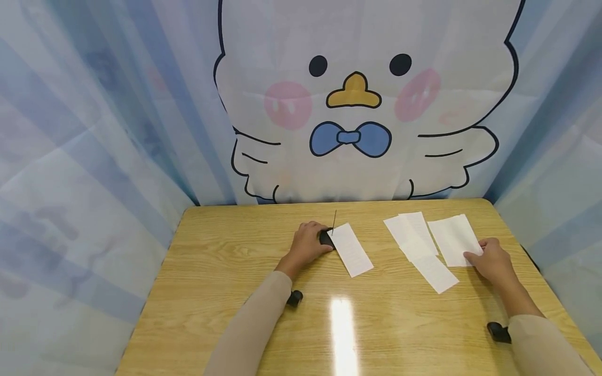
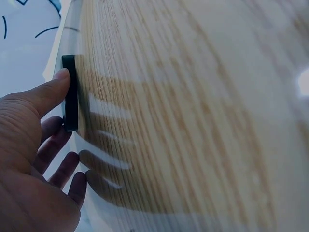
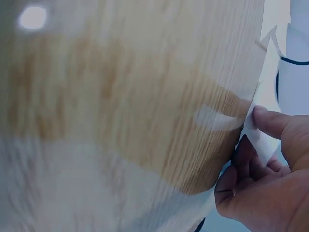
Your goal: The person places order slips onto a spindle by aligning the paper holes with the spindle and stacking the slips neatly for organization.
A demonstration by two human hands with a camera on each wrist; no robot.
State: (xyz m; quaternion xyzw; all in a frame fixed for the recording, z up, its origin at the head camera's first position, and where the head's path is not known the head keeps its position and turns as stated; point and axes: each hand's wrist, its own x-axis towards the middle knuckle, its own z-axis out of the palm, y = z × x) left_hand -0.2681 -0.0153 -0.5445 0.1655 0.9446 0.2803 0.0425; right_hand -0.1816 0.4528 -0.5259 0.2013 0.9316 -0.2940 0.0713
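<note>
A bill spike stands on the table, its black base [image 1: 325, 238] under my left hand [image 1: 307, 244] and its thin metal spike [image 1: 334, 222] pointing up. In the left wrist view my thumb and fingers grip the edge of the black base [image 2: 70, 94]. One white paper slip [image 1: 351, 251] lies at the spike's foot, one corner over the base; whether it is pierced I cannot tell. On the right side my right hand [image 1: 491, 261] pinches the corner of another white slip [image 1: 453, 239]. The right wrist view shows that slip [image 3: 263, 133] bent up between thumb and fingers.
Several loose white slips [image 1: 414, 235] lie overlapped just left of the right hand's slip. The wooden table [image 1: 211, 292] ends at a printed curtain [image 1: 357, 172] behind, and curtains hang at both sides. Black wrist gear [image 1: 294, 298] shows by the left sleeve.
</note>
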